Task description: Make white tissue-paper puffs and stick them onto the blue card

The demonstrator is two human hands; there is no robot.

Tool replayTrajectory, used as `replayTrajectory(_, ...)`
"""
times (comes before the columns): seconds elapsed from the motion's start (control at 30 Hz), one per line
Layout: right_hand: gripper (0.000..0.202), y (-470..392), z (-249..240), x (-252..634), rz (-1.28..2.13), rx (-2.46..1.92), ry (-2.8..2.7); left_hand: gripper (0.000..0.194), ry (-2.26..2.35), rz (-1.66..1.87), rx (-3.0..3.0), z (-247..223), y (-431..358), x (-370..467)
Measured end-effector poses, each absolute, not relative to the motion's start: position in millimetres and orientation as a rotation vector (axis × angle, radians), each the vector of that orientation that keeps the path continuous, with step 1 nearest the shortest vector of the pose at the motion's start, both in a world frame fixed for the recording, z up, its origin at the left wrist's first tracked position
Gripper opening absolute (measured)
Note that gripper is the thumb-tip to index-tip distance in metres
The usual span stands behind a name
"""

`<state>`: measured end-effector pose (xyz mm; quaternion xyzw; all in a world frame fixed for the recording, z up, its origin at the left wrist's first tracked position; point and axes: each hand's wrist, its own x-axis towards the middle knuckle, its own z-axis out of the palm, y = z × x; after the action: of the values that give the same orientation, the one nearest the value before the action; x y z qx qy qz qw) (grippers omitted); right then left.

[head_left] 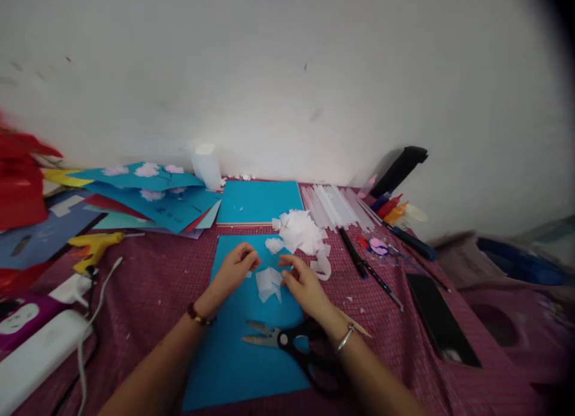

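Thin, angular white paper pieces (268,284) lie loosely spread and creased on a flat, rectangular bright-blue sheet (245,368). Near its far right corner, a loose, ruffled white paper heap (302,230) rises beside a small crumpled white paper tuft (274,245).

Phone (442,320): black, flat, right side of desk (381,362)
Power strip (42,359): white, left foreground
Red bag (20,185): far left

Two bare forearms. A thin, rounded, silver-coloured bangle (345,337) circles the wrist below the right hand (303,281), with a small bead-like tip on its upper edge. To the left of the bangle, on the wrist of the left hand (238,263), sits a chunky bracelet (200,315), dark brownish red with lighter amber patches.
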<state>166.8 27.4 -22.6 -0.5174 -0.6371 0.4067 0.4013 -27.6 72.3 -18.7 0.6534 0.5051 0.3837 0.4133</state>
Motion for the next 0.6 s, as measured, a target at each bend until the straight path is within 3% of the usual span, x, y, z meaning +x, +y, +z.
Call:
replayTrajectory(0.07, 0.036, 26.4, -24.8, 167.4, 1.012, -1.328, -1.626, 0.015, 1.235, 0.969, 1.638, -19.6, 70.6, -28.3)
replayTrajectory(0.17, 0.035, 26.6, -23.7, 171.3, 1.055, -1.347, -1.597, 0.038, 1.127, 0.78, 1.902, -19.4, 70.5, -27.8)
replayTrajectory(0.3, 0.03, 27.3, -21.4, 171.5, 1.234, -1.301, -1.46, 0.014, 1.072, 0.56, 2.108, -16.4, 73.4, -26.8)
replayTrajectory(0.4, 0.029, 26.9, -22.2, 166.7, 1.326, -1.211, -1.396, 0.002, 1.101, 0.655, 1.88, -10.9, 74.5, -29.4)
replayTrajectory(0.6, 0.03, 23.1, -23.5, 154.7, 1.409, -1.144, -1.336, 0.02, 1.088, 0.888, 1.122, 3.9, 63.8, -30.4)
